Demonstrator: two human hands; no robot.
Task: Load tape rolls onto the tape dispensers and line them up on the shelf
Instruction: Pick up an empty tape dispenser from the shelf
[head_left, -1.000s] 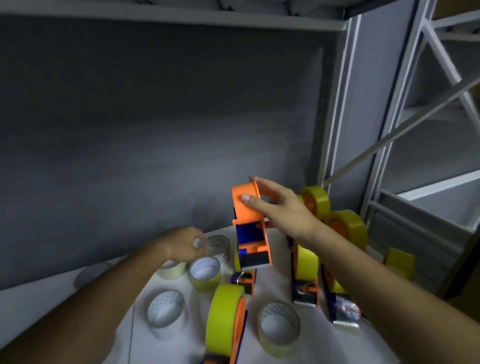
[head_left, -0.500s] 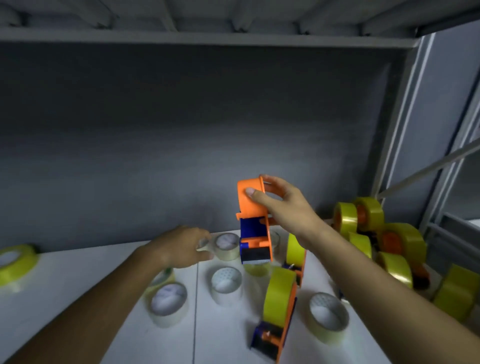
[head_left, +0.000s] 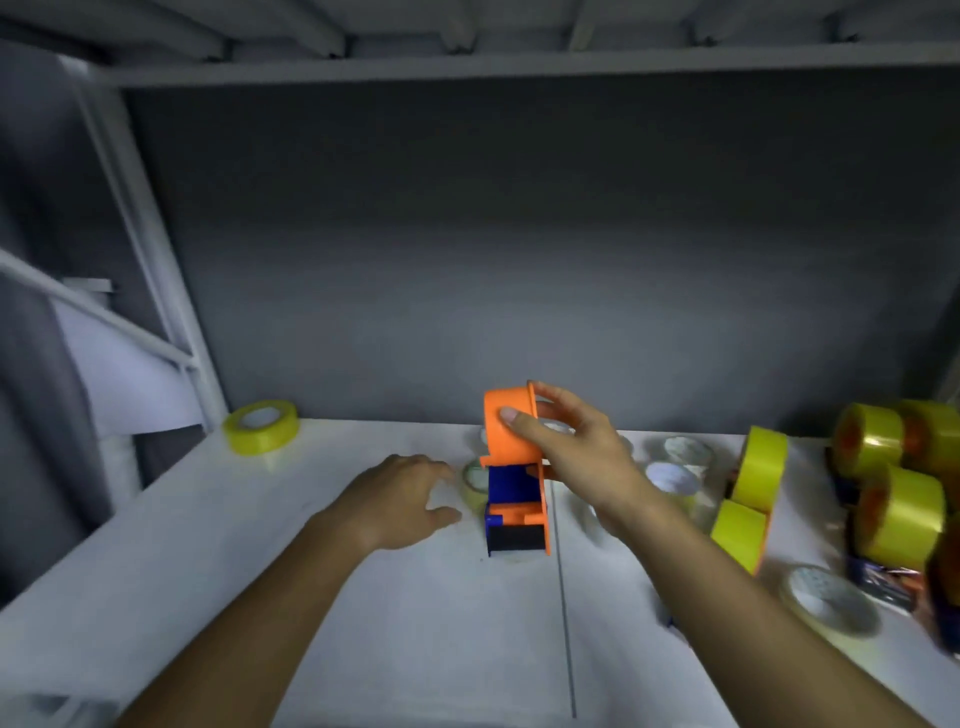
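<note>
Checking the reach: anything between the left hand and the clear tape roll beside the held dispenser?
Nothing visible. The left hand is open, fingers just short of the clear tape roll, bare shelf between. The orange dispenser sits behind it, gripped by the right hand.

Empty orange dispenser (head_left: 511, 467) upright above white shelf (head_left: 363, 623)
</note>
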